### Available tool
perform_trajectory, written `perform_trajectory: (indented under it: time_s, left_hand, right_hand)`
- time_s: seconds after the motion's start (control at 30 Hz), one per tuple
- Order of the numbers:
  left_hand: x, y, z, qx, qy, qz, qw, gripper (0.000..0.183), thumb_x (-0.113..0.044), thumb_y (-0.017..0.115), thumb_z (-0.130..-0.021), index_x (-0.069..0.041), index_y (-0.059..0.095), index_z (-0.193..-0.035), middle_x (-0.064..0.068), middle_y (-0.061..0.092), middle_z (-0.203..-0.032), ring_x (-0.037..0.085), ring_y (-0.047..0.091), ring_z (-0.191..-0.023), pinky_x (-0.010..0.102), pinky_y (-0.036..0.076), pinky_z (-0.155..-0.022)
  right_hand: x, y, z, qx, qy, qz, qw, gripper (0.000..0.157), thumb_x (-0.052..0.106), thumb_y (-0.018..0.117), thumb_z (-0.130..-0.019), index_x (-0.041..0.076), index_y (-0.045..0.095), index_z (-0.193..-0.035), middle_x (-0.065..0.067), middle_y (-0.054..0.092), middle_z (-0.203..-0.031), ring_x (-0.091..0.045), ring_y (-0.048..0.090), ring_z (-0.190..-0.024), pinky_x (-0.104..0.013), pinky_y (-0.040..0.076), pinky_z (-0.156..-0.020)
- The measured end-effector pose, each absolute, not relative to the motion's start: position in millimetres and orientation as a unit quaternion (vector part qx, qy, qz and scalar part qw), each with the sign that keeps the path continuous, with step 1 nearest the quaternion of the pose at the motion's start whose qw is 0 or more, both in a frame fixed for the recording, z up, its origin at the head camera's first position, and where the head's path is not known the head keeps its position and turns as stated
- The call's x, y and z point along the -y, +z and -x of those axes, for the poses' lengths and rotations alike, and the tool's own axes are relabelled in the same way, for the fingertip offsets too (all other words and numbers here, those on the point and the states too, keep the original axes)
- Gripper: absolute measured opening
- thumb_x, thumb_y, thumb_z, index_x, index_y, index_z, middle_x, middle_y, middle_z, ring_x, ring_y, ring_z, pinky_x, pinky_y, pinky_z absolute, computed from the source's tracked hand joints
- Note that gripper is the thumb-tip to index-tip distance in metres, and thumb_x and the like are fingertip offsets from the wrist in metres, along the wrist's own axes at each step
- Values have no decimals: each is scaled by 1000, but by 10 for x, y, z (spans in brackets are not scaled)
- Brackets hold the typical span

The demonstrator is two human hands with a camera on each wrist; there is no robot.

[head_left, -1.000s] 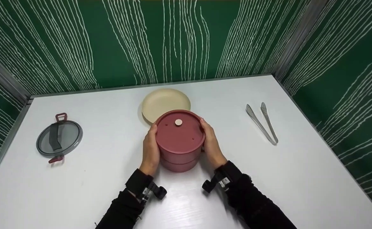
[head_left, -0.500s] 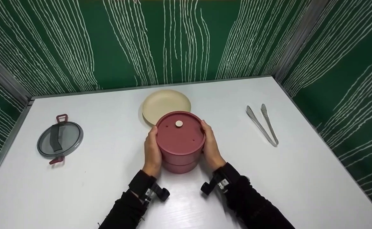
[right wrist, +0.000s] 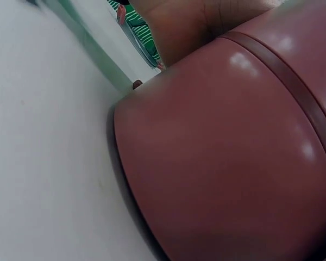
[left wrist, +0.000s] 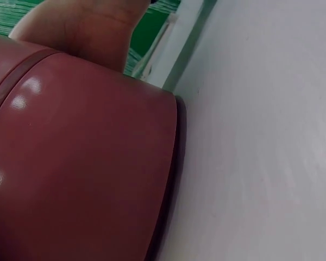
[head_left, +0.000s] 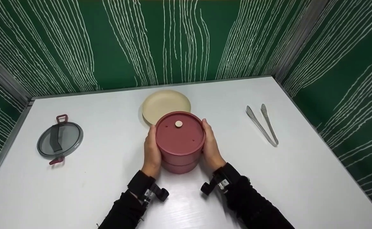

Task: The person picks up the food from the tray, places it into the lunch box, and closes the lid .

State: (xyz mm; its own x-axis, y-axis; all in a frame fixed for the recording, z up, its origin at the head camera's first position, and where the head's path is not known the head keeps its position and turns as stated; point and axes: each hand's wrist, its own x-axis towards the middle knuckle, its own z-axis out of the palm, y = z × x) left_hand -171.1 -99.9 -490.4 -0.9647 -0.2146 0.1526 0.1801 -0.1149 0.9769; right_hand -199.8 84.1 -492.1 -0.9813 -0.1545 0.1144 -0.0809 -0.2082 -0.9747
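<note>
Both hands grip a dark red lidded pot (head_left: 179, 140) from its two sides, in the middle of the white table. A small cream knob (head_left: 178, 124) sits on its flat red lid. My left hand (head_left: 151, 152) lies against the left wall, thumb near the rim. On the opposite side my right hand (head_left: 212, 148) does the same, its fingers partly hidden behind the pot. In the left wrist view the pot (left wrist: 81, 157) fills the left half, its base right at the tabletop. A groove runs round the pot (right wrist: 217, 147) in the right wrist view.
Behind the pot, partly covered by it, is a beige plate (head_left: 155, 103). A glass lid (head_left: 66, 136) with red handles lies at the left. Open metal tongs (head_left: 259, 125) lie at the right. Green walls (head_left: 119, 73) with white lines bound the white table (head_left: 109, 197).
Both hands keep their grip on the pot. Pot and hands sit slightly lower in the head view than a second ago, as do the plate, glass lid and tongs.
</note>
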Motion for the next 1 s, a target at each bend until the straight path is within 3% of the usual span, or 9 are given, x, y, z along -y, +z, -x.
perform_trajectory:
  time_s: [0.2,0.5,0.8,0.87,0.93,1.0]
  left_hand:
    - [995,-4904,1708,648,-749,-19,133,57,-45,26,-110,-12,70,-127,5,68,-124,18,57,-120,39,38,-109]
    - [966,-4908,1701,647,-749,-35,141,62,-52,24,-110,-14,70,-127,5,68,-123,18,57,-121,39,37,-110]
    - [978,-4918,1707,638,-756,-36,141,62,-50,25,-110,-10,71,-125,8,69,-121,20,58,-119,39,38,-109]
    - [993,-4916,1709,641,-756,-31,130,61,-48,25,-110,-9,69,-129,8,67,-125,20,57,-122,39,36,-111]
    - [1015,-4901,1721,647,-753,-23,117,57,-44,27,-111,-10,65,-135,7,64,-132,18,53,-128,38,34,-114]
    - [1054,-4873,1748,660,-744,-7,108,53,-39,28,-111,-9,61,-140,6,61,-138,17,49,-134,38,31,-117]
  right_hand:
    - [-839,-4922,1997,-628,-772,97,22,67,60,29,-106,10,60,-138,-9,53,-140,-19,43,-135,-42,23,-118]
    - [-823,-4918,1999,-617,-781,100,7,64,51,22,-109,7,62,-133,-12,56,-134,-22,46,-130,-41,26,-115]
    - [-837,-4949,1986,-620,-778,98,23,66,60,27,-107,9,60,-133,-9,53,-133,-19,45,-129,-37,27,-114]
    - [-858,-4940,1993,-626,-773,98,36,63,58,26,-107,12,63,-128,-6,60,-120,-15,54,-113,-31,37,-103]
    - [-889,-4913,2017,-630,-769,93,57,59,57,28,-106,13,68,-111,0,63,-93,-11,58,-81,-24,44,-78]
    - [-933,-4872,2058,-627,-769,89,89,55,56,32,-105,15,68,-99,3,59,-72,-9,50,-59,-24,40,-58]
